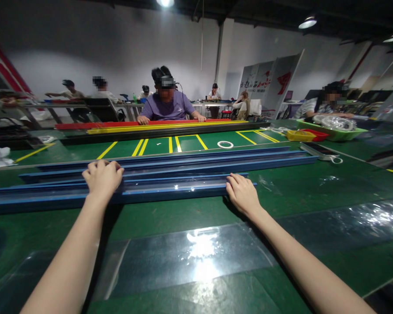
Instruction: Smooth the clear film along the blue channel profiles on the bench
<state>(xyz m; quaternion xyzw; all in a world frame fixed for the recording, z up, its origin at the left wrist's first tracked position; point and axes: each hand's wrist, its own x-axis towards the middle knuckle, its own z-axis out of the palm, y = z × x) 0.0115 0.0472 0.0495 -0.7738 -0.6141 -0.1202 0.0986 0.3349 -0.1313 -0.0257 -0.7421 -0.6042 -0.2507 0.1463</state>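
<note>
Several long blue channel strips (pixel 170 186) lie side by side across the green table (pixel 170 218). My left hand (pixel 103 176) grips the nearest blue strip from above, its fingers curled over the far edge. Near that strip's right end, my right hand (pixel 242 191) is closed over it, fingertips on the far rim and the thumb side against the near wall. Behind the held strip rest other blue strips (pixel 216 164). Clear plastic film (pixel 170 257) lies flat on the table in front, between my forearms.
Across the table a person in a purple shirt (pixel 166 107) has both hands by red, yellow (pixel 170 126) and black strips. A white ring (pixel 225 144), a phone (pixel 319 150), and a green tray (pixel 334 131) with yellow and red trays stand beyond and right.
</note>
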